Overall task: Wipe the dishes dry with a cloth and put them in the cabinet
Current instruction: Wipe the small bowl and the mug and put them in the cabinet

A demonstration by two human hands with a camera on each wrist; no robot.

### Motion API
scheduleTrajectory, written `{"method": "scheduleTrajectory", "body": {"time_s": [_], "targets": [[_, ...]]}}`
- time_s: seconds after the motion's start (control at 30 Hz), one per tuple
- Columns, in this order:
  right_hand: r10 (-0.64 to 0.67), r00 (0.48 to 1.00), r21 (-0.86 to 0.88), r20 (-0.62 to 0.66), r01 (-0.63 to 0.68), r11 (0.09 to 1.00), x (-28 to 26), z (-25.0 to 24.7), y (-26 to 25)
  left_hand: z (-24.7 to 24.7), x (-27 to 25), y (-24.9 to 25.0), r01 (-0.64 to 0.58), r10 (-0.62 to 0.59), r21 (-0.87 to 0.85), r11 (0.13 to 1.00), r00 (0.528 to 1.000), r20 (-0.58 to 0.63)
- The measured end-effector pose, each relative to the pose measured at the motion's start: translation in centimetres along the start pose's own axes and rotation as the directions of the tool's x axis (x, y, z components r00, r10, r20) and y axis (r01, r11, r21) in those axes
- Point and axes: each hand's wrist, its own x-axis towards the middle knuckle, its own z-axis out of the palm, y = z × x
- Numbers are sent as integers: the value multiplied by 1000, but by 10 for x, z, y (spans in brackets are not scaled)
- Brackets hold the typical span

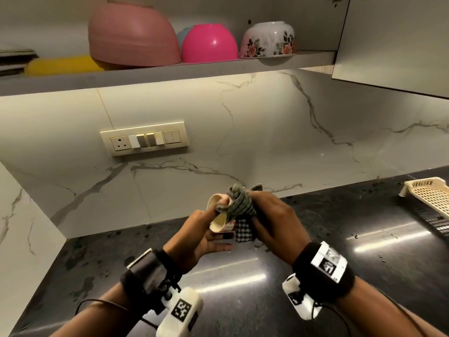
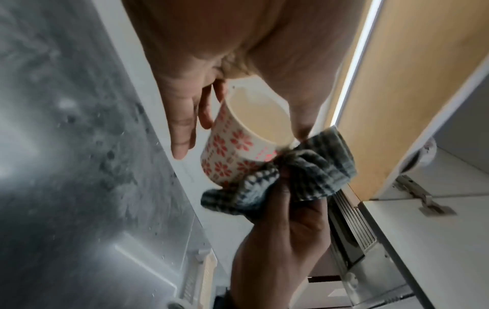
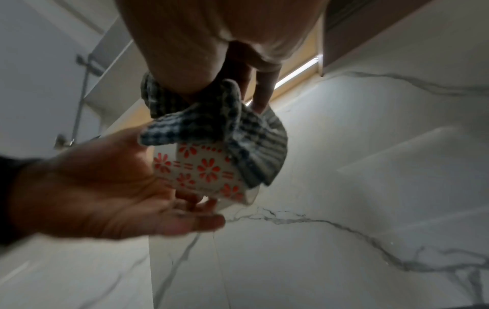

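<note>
My left hand (image 1: 206, 237) holds a small cream cup (image 1: 218, 222) printed with red flowers (image 2: 232, 146) above the dark counter, thumb over its rim and fingers round its side. My right hand (image 1: 274, 222) grips a bunched grey checked cloth (image 1: 239, 203) and presses it against the cup's rim and outer wall. In the left wrist view the cup's mouth (image 2: 259, 117) faces the camera, and the cloth (image 2: 312, 173) covers its lower right edge. The right wrist view shows the cup (image 3: 201, 169) on its side in my left palm (image 3: 105, 188), with the cloth (image 3: 232, 133) draped over it.
An open cabinet shelf (image 1: 170, 74) above holds upturned bowls: a large pink one (image 1: 131, 37), a bright pink one (image 1: 209, 43) and a floral white one (image 1: 269, 40). A cabinet door (image 1: 398, 42) hangs open at upper right. A cream plastic basket (image 1: 430, 195) sits on the black counter (image 1: 243, 288).
</note>
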Motion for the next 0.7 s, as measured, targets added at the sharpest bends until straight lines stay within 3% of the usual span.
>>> {"method": "scheduleTrajectory", "body": {"time_s": [0.1, 0.27, 0.4, 0.53, 0.63, 0.7], "targets": [[112, 993, 121, -23, -108, 987, 5, -7, 3, -11, 2, 4, -101, 102, 50, 994, 995, -2], [200, 980, 174, -15, -194, 965, 12, -8, -9, -19, -5, 1, -270, 237, 233, 934, 958, 158], [218, 970, 138, -105, -203, 970, 11, -1, -15, -18, -3, -4, -245, 229, 161, 956, 967, 112], [376, 895, 278, -242, -307, 910, 7, 6, -21, -15, 3, -5, -157, 157, 5, 988, 987, -24], [227, 971, 185, -69, -211, 960, 0, 15, -32, -19, 8, -5, -174, 170, -49, 983, 983, -75], [151, 988, 71, 41, -154, 986, -5, 25, -32, -18, 10, -5, -182, 179, -56, 982, 982, -59]]}}
